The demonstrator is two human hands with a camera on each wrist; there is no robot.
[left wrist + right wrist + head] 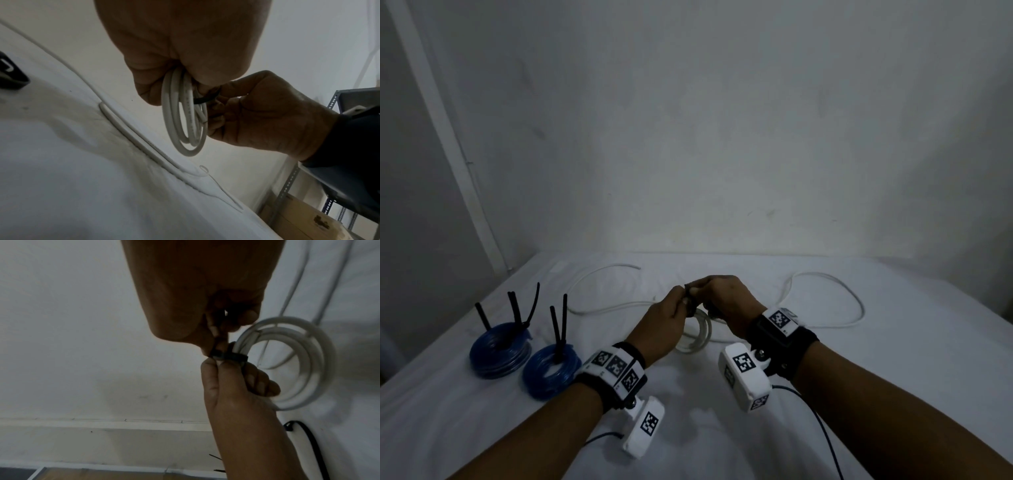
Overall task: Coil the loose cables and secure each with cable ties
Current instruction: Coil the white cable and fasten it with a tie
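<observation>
— What did the hands have?
— Both pinched a black cable tie (230, 357) looped round a small white cable coil (185, 116), held above the white sheet (722, 428). The left hand (664, 325) also curled round the coil; the right hand (726, 301) gripped the tie's end.
— How many finished?
— Two blue cable coils (500, 353) lay left, black ties sticking up. Loose white cable (832, 298) trailed behind the hands.
</observation>
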